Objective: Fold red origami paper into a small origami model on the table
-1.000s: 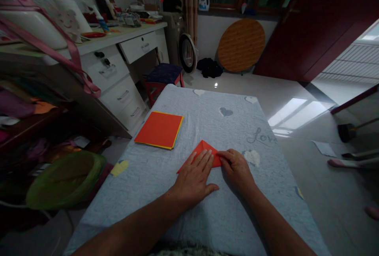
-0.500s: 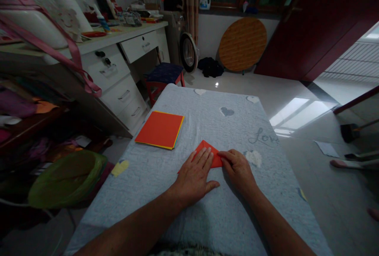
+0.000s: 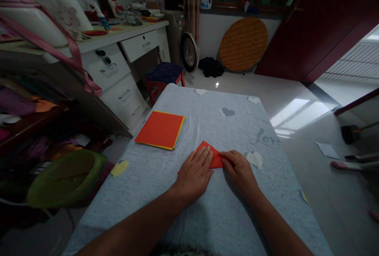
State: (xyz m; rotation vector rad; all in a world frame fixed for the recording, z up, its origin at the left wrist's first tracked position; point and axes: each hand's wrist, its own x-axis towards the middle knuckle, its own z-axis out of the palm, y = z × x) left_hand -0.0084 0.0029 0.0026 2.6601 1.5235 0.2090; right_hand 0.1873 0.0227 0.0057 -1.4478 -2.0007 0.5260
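Note:
A folded orange paper triangle [image 3: 213,158] lies on the grey-blue cloth of the table [image 3: 166,177]. My left hand [image 3: 194,175] lies flat on top of the paper with fingers stretched out, covering its left part. My right hand [image 3: 239,171] sits at the paper's right corner, fingers curled and pressing down on the fold. A stack of coloured square sheets [image 3: 160,129], orange on top, rests on the cloth to the left, apart from both hands.
White desk with drawers [image 3: 124,70] at left, cluttered on top. A green bag [image 3: 63,177] sits by the table's left edge. A red stool [image 3: 162,78] stands beyond the table's far end. Someone's feet [image 3: 340,165] show at right on the tiled floor.
My left hand has drawn its thumb in and slid slightly over the paper; less of the paper's left edge shows. The right hand stays at the right corner.

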